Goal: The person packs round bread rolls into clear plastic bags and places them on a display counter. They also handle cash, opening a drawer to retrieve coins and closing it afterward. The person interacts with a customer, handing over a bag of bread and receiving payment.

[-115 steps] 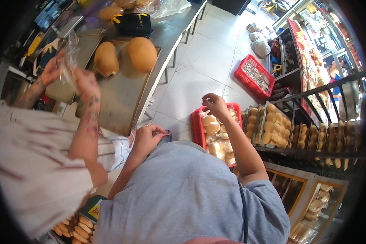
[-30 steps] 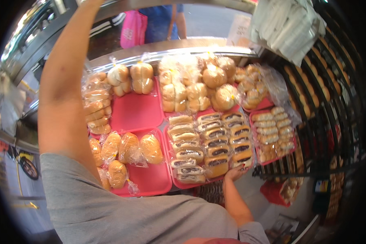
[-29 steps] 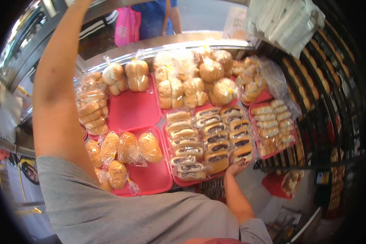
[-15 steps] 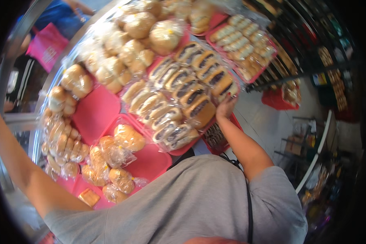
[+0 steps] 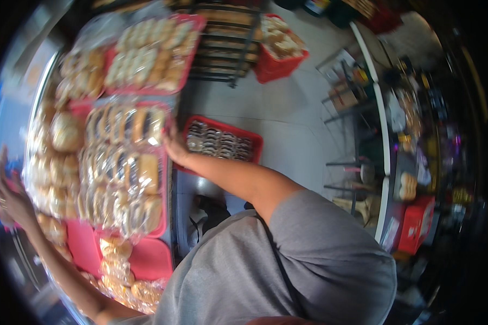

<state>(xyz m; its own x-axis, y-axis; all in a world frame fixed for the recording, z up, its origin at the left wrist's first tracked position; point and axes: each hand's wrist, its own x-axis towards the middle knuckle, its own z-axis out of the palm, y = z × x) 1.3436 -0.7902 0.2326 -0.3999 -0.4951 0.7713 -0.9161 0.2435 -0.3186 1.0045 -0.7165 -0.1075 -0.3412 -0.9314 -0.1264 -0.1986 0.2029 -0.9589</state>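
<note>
My left hand (image 5: 10, 197) reaches out at the far left, fingers stretched and apart, slightly blurred, with nothing in it. It is beside the outer edge of the bread display, near clear-wrapped round buns (image 5: 49, 168). My right hand (image 5: 174, 142) rests at the right edge of a pink tray (image 5: 165, 214), touching the end of a row of long buns. Its fingers look extended, partly hidden against the rim. Rows of long buns with dark filling (image 5: 119, 138), under clear plastic, fill that tray. One large wrapped round bun (image 5: 68, 131) sits left of them.
Farther off stands a pink tray of small rolls (image 5: 149, 51), beside a dark rack (image 5: 222, 46). A red crate of dark-striped packs (image 5: 219, 142) is below my right forearm. A red bin of bread (image 5: 279, 51) stands on the tiled floor (image 5: 293, 116). Shelving lines the right.
My view has swung right, showing more floor and shelves. My left hand has come into view at the far left. My right hand stays at the same tray's edge.
</note>
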